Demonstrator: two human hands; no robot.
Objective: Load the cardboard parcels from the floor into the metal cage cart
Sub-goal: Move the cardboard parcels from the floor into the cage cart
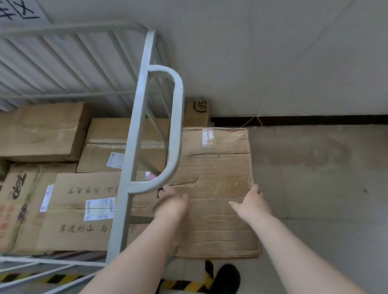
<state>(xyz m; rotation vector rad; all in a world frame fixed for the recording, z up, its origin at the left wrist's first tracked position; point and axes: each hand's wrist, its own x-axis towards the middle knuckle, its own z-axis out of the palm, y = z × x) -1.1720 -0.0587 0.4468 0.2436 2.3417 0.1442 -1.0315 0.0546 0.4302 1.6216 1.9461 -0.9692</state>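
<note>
Both hands on one worn cardboard parcel, just outside the metal cage cart. Left hand laid against the parcel's near-left part, fingers curled, right beside the grey loop handle on the cart's end post; whether curled round an edge or only pressed flat, cannot tell. Right hand spread open, fingertips hooked at the parcel's right edge beside a shiny patch of clear tape, palm not closed on anything. No full clasp visible from either hand; more a steadying hold from two sides.

Beyond the hands, parcel stretching away toward the wall, a white label near its far edge. Behind that far edge, a smaller brown box with printed letters, up against the wall. Right of the right hand, bare grey floor, well clear of the parcel.

Left of the left hand, past the cart's post, stacked boxes inside the cage, several with printed characters and white shipping labels, packed tight against one another. Cage bars running along above them.

Nearer than both hands, below the parcel's near edge, a black shoe on yellow-and-black hazard tape.
</note>
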